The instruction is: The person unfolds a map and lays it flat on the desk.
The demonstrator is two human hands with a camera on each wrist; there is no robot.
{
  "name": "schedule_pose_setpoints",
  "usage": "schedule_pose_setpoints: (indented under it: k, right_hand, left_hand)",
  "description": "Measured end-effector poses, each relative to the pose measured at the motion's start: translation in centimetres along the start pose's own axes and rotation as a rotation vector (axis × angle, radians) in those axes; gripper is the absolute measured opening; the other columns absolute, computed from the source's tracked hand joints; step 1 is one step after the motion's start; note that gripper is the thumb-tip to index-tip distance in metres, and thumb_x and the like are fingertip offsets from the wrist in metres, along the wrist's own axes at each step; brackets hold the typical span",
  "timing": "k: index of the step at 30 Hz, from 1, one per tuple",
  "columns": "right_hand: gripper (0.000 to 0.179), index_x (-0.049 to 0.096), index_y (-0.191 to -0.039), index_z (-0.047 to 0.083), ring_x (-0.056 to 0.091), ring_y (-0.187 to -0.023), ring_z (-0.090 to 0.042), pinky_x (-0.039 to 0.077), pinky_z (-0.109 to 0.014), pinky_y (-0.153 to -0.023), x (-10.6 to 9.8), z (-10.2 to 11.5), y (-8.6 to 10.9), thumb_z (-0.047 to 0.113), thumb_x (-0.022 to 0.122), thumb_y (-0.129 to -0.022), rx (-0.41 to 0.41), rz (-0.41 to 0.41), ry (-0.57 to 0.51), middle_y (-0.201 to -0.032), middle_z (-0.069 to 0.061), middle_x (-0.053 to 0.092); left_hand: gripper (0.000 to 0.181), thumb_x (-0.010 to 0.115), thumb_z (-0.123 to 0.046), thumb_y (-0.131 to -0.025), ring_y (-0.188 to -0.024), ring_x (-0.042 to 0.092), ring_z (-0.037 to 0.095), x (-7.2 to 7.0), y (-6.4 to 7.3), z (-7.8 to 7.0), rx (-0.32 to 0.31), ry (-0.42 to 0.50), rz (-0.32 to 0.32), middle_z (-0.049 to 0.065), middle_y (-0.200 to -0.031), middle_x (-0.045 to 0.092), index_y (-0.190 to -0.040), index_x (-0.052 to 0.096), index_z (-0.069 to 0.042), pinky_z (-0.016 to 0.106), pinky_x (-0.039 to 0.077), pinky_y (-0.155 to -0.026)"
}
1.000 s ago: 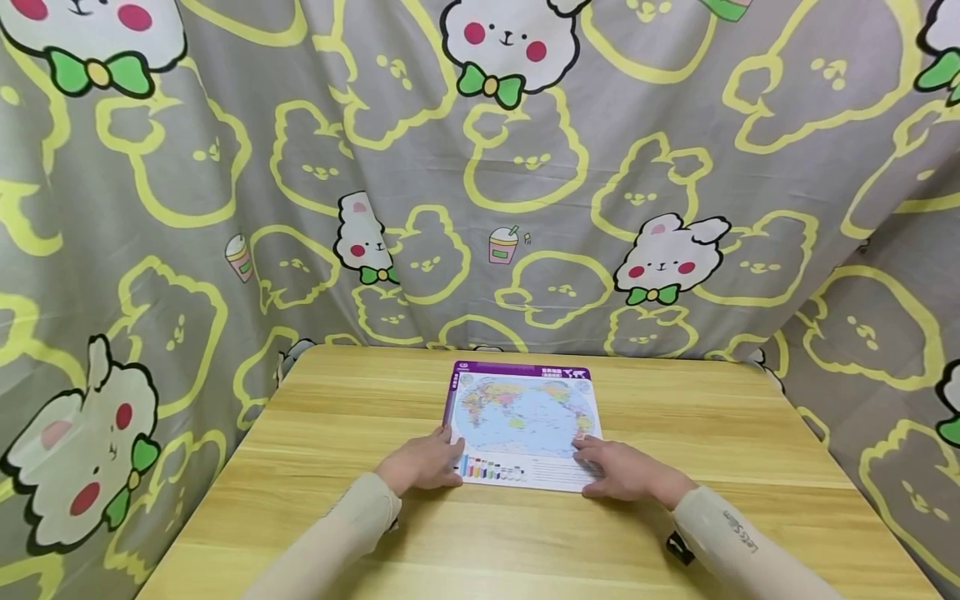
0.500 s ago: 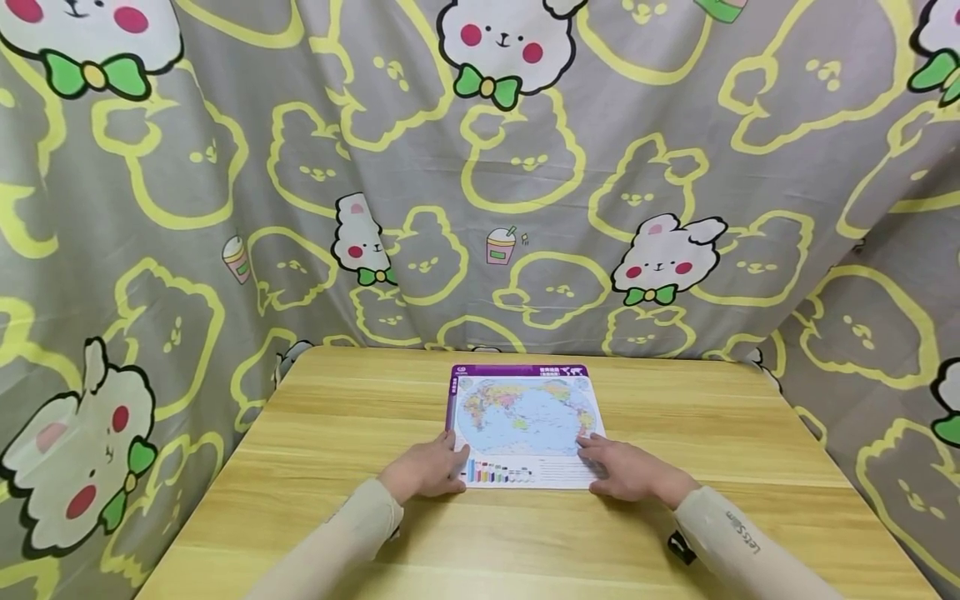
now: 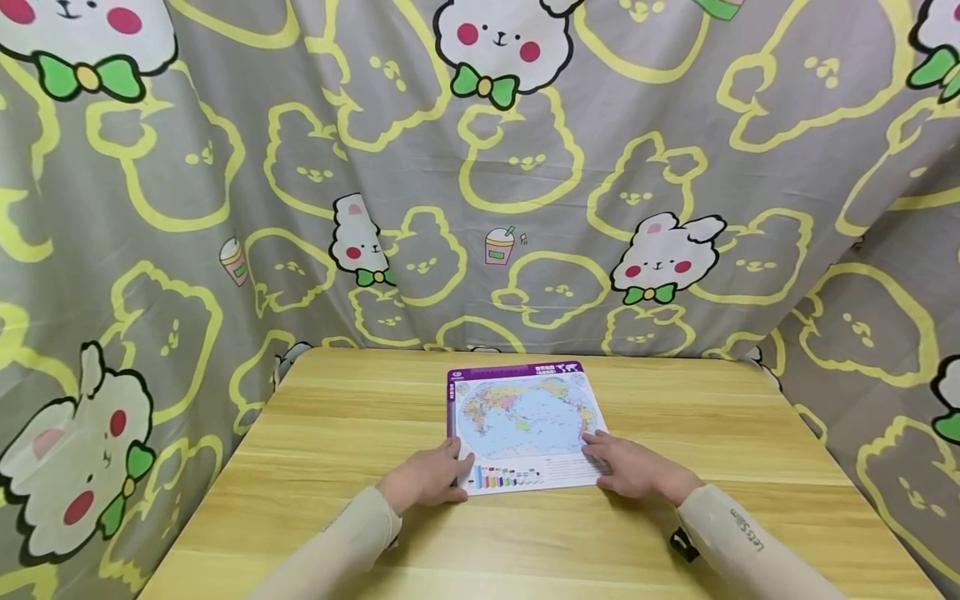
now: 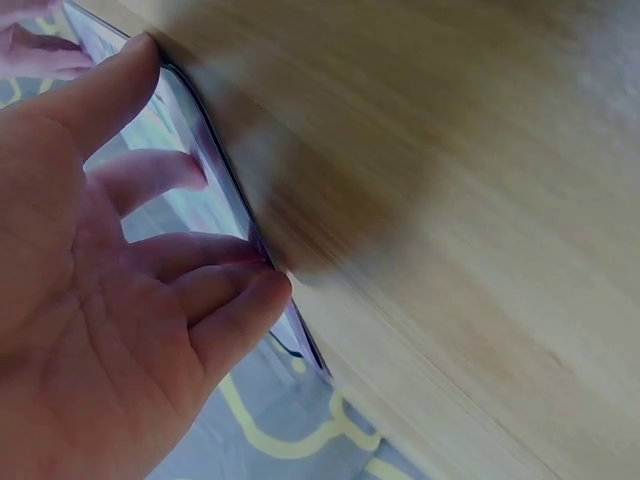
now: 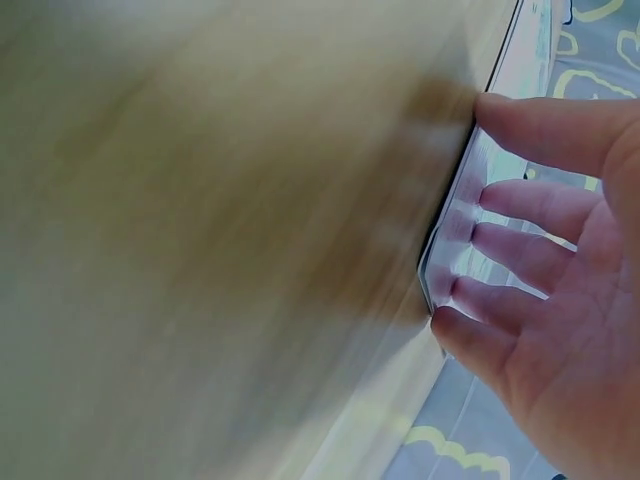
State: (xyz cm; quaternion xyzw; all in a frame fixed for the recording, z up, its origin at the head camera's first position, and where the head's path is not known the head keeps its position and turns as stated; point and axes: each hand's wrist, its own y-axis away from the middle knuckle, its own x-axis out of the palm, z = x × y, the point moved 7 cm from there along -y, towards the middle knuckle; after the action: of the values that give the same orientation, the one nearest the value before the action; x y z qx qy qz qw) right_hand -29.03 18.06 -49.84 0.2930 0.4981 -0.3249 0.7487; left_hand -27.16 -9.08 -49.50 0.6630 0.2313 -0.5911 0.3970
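Note:
A flat, thin world map board point(image 3: 525, 421) with a purple top border lies on the wooden table, turned at a slight angle. At its lower left corner rests my left hand point(image 3: 427, 475). In the left wrist view, that hand's thumb point(image 4: 125, 85) touches the near edge, while other fingers meet the side edge or lie over the top. My right hand point(image 3: 637, 467) touches the lower right corner. The right wrist view has its thumb point(image 5: 520, 125) on the near edge and fingertips spread lightly over the surface. Both hands look relaxed, not curled round the board.
The wooden table point(image 3: 750, 433) extends around the board on all sides. A grey curtain point(image 3: 420, 250) with yellow outlines and white cartoon bunnies hangs behind the table and along both sides.
The map board has turned slightly counterclockwise, its left side coming nearer and its lower edge shifting right. Both hands moved a little with it, staying at its corners.

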Motion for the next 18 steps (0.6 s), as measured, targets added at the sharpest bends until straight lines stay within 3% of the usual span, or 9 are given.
schedule_pose_setpoints:
  k: [11,18]
  right_hand:
    - [0.048,0.054,-0.127,-0.008,0.035,-0.128,-0.047,0.031,-0.057,-0.103,-0.2,-0.3,-0.1,0.010,0.066,-0.085,-0.049,-0.028,0.026,-0.141,-0.026,0.041]
    - [0.048,0.050,-0.130,-0.010,0.033,-0.130,-0.048,0.030,-0.057,-0.104,-0.2,-0.5,-0.1,0.006,0.063,-0.086,-0.040,-0.014,0.027,-0.142,-0.027,0.038]
  left_hand:
    - [0.064,0.058,-0.049,-0.089,-0.135,0.034,0.031,0.0,0.4,-0.7,0.024,-0.011,0.007,0.021,-0.147,0.033,-0.141,0.046,-0.015,0.038,0.040,-0.103]
    - [0.065,0.057,-0.051,-0.089,-0.135,0.033,0.032,0.2,0.4,-1.1,0.037,-0.011,0.006,0.021,-0.148,0.032,-0.142,0.045,-0.015,0.039,0.040,-0.102]
